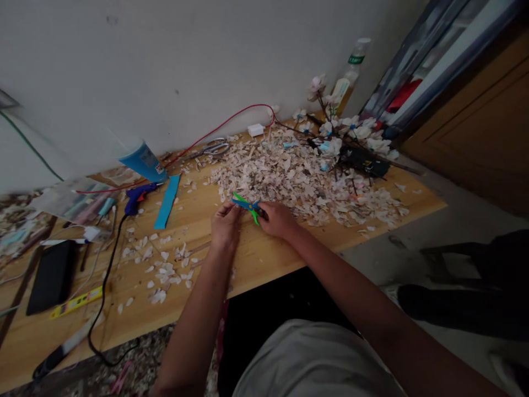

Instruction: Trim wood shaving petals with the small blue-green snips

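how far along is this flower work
Looks done: the branches carrying pale blooms. In hand: the right hand holds scissors at the left hand's fingertips; anything pinched there is too small to tell. Probably left: loose petals heaped on the table.

Grey top point(318, 361) on my torso, plain, soft folds across the front. Black garment point(264, 320) below it. My forearms bare; no sleeve visible on either. Both hands ungloved.
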A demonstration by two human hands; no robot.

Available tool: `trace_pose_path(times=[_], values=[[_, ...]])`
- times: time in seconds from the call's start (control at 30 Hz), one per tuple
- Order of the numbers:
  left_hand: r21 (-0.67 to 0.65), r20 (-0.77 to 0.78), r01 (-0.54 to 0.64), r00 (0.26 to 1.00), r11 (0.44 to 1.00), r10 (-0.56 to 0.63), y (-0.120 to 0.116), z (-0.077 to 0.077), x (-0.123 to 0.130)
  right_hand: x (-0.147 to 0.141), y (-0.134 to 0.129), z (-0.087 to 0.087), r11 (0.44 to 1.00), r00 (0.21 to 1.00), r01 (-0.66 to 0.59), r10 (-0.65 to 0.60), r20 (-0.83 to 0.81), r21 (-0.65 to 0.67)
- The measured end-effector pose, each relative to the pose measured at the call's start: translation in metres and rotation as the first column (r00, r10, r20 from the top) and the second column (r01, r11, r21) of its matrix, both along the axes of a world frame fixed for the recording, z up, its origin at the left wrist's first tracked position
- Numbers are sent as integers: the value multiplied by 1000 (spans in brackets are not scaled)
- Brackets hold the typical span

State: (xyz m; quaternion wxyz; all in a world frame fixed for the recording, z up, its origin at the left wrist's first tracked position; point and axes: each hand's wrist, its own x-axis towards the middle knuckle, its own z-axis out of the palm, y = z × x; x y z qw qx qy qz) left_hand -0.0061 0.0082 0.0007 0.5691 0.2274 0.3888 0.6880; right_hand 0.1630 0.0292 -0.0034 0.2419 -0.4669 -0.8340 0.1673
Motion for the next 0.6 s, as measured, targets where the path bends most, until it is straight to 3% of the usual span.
trace_pose_path(times=[0.17,0.3,0.43,0.6], values=[[-17,-176,-12,984,1000,9,-2,9,-8,1,2,-6,996,997,66,-68,-36,-54],[-49,-136,-34,990,998,27,-2,13,-11,2,2,-7,993,991,107,-110,-73,-42],[-60,-66,6,998,998,-10,-2,10,-6,1,-1,-1,999,999,44,-43,-26,26],[-29,-99,-40,994,999,36,-1,8,-1,-1,-5,5,999,1000,-3,2,29,42]])
